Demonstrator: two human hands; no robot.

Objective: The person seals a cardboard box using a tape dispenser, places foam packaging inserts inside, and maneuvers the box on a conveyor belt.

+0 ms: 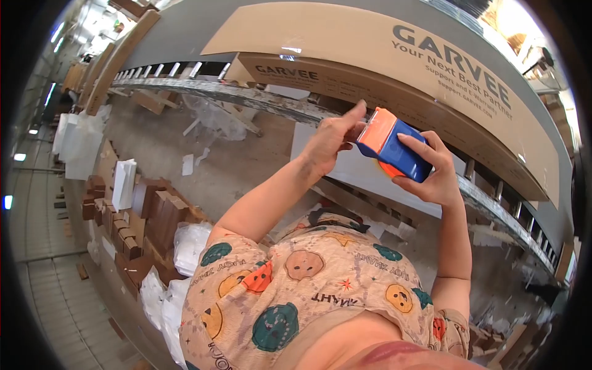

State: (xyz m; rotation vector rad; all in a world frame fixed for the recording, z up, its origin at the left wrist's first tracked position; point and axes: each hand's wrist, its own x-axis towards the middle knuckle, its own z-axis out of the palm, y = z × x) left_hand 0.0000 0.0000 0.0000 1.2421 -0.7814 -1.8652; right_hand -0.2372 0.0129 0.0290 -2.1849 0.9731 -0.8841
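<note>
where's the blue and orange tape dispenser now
Right of centre in the head view: the tape dispenser is in the right hand, its orange end beside the left hand, near the long cardboard box.

The orange round part (388, 169) is mostly concealed by the blue tape dispenser (404, 155); some left-hand (327, 145) fingertips are obscured. Small side print on the carton (370, 49) cannot be read.
</note>
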